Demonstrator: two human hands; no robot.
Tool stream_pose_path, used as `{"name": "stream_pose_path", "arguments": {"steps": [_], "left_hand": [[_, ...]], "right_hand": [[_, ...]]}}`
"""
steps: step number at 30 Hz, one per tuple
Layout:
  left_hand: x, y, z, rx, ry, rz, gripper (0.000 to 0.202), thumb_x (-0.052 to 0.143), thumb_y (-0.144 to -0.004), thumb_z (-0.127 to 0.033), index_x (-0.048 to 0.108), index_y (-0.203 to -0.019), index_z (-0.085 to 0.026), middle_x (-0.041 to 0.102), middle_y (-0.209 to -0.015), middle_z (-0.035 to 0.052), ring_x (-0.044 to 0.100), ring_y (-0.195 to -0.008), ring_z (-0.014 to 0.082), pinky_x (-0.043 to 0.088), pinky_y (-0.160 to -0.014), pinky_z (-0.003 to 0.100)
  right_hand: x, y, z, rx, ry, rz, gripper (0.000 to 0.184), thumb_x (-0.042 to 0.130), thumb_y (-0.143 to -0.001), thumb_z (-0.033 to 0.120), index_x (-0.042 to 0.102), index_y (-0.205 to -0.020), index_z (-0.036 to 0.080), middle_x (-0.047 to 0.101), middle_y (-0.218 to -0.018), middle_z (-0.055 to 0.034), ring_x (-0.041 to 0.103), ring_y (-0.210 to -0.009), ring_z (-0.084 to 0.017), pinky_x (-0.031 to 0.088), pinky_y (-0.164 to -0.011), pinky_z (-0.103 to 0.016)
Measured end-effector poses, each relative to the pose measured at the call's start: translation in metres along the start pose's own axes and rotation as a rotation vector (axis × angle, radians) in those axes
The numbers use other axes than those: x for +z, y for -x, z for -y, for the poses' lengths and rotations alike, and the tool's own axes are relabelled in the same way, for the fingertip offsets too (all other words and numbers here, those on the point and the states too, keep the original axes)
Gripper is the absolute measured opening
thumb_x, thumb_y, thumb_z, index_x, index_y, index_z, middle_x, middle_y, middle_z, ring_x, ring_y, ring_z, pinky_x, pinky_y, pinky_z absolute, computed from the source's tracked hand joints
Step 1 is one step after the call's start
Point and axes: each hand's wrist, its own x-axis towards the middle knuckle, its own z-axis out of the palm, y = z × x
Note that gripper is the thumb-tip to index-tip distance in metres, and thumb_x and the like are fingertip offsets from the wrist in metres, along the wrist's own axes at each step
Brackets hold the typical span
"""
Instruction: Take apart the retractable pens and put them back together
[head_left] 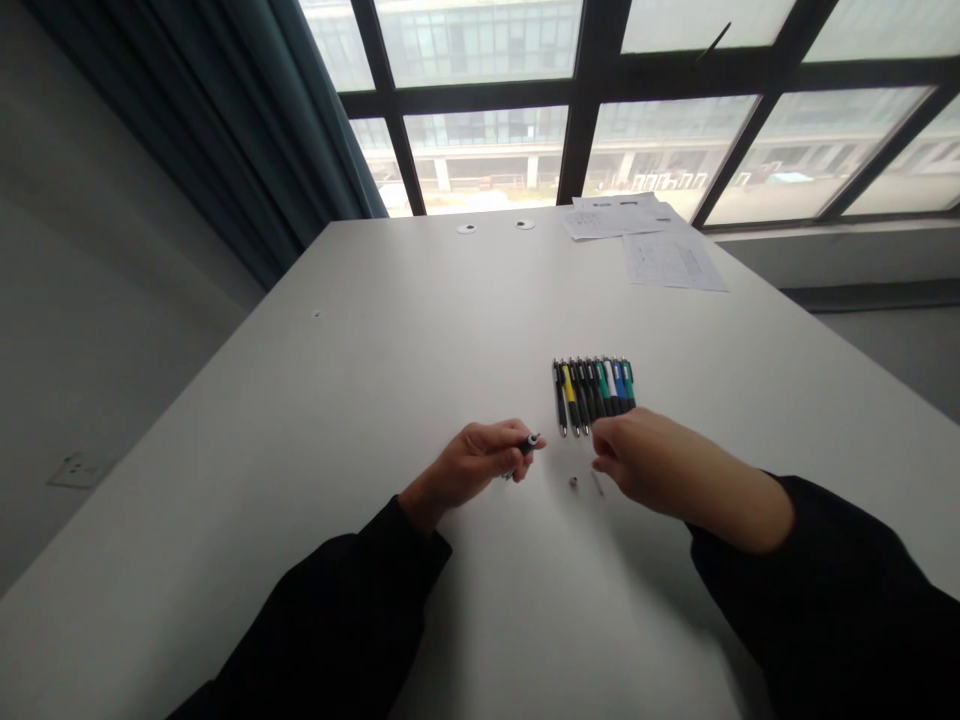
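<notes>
left hand [472,465]: thumb and fingers pinch a black pen barrel [529,442], below-left of the row of pens [594,396] | small metal pen part [573,482], thin metal piece [597,483]: on the white table [300,400], just below the row | right hand [637,450]: fingers curled downward, touching the row's lower end or just apart, cannot tell; any hold hidden | printed papers [671,260]: beyond the row

The left hand [480,465] pinches closed while the right hand [645,455] curls downward, both angled inward toward each other.
</notes>
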Motion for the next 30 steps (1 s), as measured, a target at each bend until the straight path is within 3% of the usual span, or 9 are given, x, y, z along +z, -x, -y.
{"name": "stream_pose_path", "arguments": {"steps": [2, 7, 12, 15, 18, 21, 23, 30], "left_hand": [[0.004, -0.001, -0.001, 0.009, 0.013, -0.005, 0.023, 0.075, -0.086, -0.035, 0.080, -0.105, -0.023, 0.062, -0.092, 0.0065, 0.058, -0.066, 0.0094, 0.044, -0.063, 0.027], [0.009, -0.002, -0.003, 0.005, 0.031, 0.002, 0.023, 0.076, -0.086, -0.035, 0.080, -0.105, -0.023, 0.061, -0.089, 0.0056, 0.058, -0.065, 0.0094, 0.044, -0.062, 0.026], [0.009, 0.000, -0.003, -0.010, 0.040, 0.018, 0.024, 0.076, -0.085, -0.034, 0.080, -0.105, -0.021, 0.062, -0.089, 0.0064, 0.059, -0.066, 0.0103, 0.045, -0.063, 0.028], [0.008, 0.002, -0.002, -0.012, 0.056, 0.028, 0.023, 0.076, -0.086, -0.034, 0.080, -0.104, -0.022, 0.062, -0.089, 0.0063, 0.059, -0.066, 0.0102, 0.045, -0.064, 0.028], [0.007, 0.003, -0.002, -0.022, 0.071, 0.050, 0.021, 0.075, -0.086, -0.033, 0.080, -0.102, -0.021, 0.062, -0.088, 0.0067, 0.060, -0.066, 0.0108, 0.045, -0.063, 0.028], [0.005, 0.003, -0.001, -0.032, 0.078, 0.076, 0.022, 0.075, -0.086, -0.034, 0.080, -0.102, -0.020, 0.062, -0.088, 0.0073, 0.060, -0.066, 0.0116, 0.046, -0.063, 0.028], [0.004, 0.002, -0.001, -0.035, 0.078, 0.088, 0.023, 0.075, -0.086, -0.034, 0.080, -0.104, -0.021, 0.062, -0.090, 0.0071, 0.060, -0.067, 0.0115, 0.046, -0.064, 0.028], [0.004, 0.000, -0.004, -0.055, 0.045, 0.111, 0.025, 0.074, -0.087, -0.035, 0.079, -0.104, -0.018, 0.061, -0.087, 0.0071, 0.058, -0.070, 0.0125, 0.046, -0.066, 0.028]], "right_hand": [[0.012, -0.004, -0.003, 0.011, 0.027, 0.076, 0.015, 0.070, -0.082, 0.026, 0.073, -0.074, 0.015, 0.071, -0.070, -0.0112, 0.069, -0.065, -0.023, 0.044, -0.054, -0.029], [0.030, -0.010, -0.007, -0.019, 0.026, 0.122, 0.011, 0.067, -0.079, 0.016, 0.075, -0.073, 0.012, 0.070, -0.067, -0.0131, 0.071, -0.066, -0.023, 0.047, -0.058, -0.027], [0.025, -0.009, -0.007, -0.057, -0.019, 0.129, 0.015, 0.061, -0.075, 0.010, 0.071, -0.064, 0.012, 0.069, -0.065, -0.0136, 0.067, -0.060, -0.023, 0.041, -0.052, -0.028], [0.012, -0.006, -0.004, -0.090, -0.092, 0.122, 0.008, 0.065, -0.070, 0.012, 0.066, -0.062, 0.015, 0.065, -0.060, -0.0066, 0.060, -0.055, -0.017, 0.039, -0.050, -0.026], [-0.002, 0.000, 0.002, -0.197, -0.343, 0.043, 0.004, 0.063, -0.079, 0.018, 0.062, -0.075, 0.018, 0.060, -0.064, 0.0018, 0.053, -0.057, -0.010, 0.039, -0.053, -0.021], [-0.006, 0.007, 0.010, -0.343, -0.859, -0.162, 0.007, 0.061, -0.087, 0.022, 0.057, -0.082, 0.019, 0.046, -0.061, 0.0067, 0.041, -0.053, -0.007, 0.035, -0.049, -0.020], [-0.004, 0.010, 0.015, -0.405, -1.066, -0.263, 0.010, 0.064, -0.089, 0.025, 0.057, -0.085, 0.020, 0.042, -0.061, 0.0077, 0.037, -0.053, -0.007, 0.032, -0.048, -0.021], [0.004, 0.007, 0.023, -0.408, -1.190, -0.333, 0.013, 0.067, -0.091, 0.031, 0.063, -0.091, 0.019, 0.042, -0.061, 0.0071, 0.037, -0.053, -0.008, 0.031, -0.048, -0.023]]}}
